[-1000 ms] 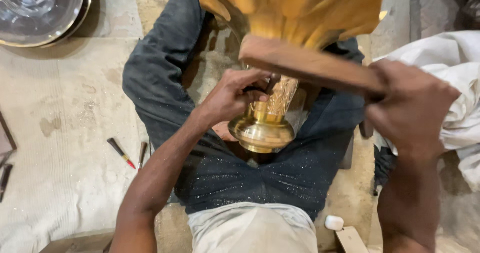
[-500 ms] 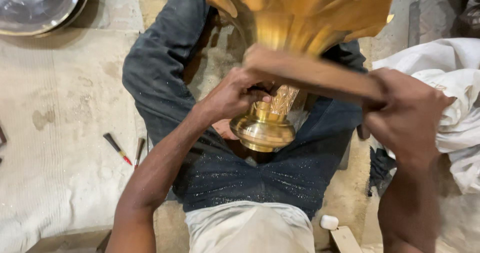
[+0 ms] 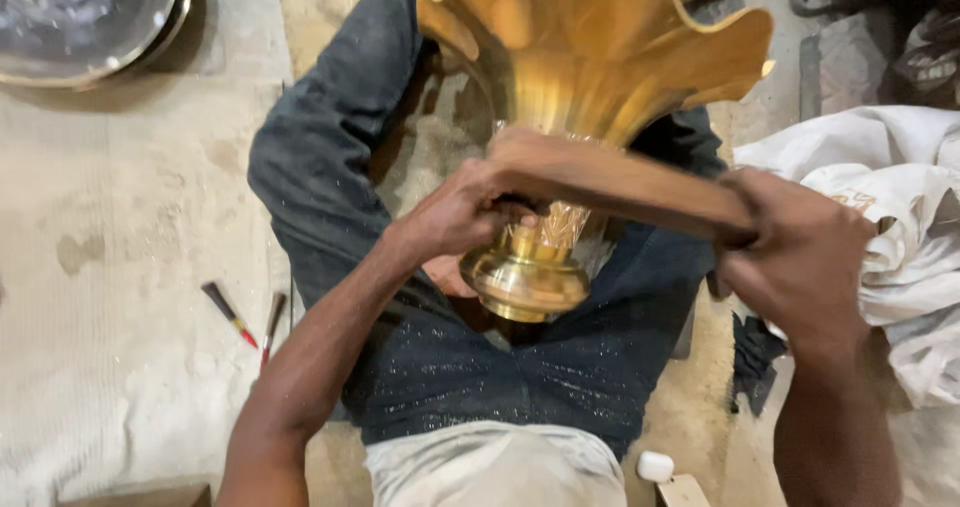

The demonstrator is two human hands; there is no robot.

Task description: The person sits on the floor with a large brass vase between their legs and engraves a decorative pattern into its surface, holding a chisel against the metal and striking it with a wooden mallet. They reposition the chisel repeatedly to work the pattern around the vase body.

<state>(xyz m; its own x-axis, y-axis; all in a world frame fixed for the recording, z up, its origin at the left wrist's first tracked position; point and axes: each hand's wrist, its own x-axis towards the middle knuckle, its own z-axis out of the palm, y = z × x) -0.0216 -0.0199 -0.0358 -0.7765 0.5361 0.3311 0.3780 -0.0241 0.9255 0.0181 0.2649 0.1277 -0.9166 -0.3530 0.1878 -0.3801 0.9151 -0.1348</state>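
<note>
Across the lap of a seated person in dark jeans (image 3: 560,387), a fluted golden brass vase (image 3: 590,67) lies with its round foot nearest. The left hand (image 3: 465,212) clenches its narrow stem. The right hand (image 3: 800,257) grasps a flat brown wooden stick (image 3: 620,182) laid across the stem. Beyond, a round metal tray (image 3: 90,17) rests on the floor.

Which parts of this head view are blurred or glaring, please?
Head view: the wooden bar in the right hand is smeared by motion; the left hand on the brass vase is fairly sharp; the vase's flared rim gleams warmly; the steel dish at top left shows soft glare.
</note>
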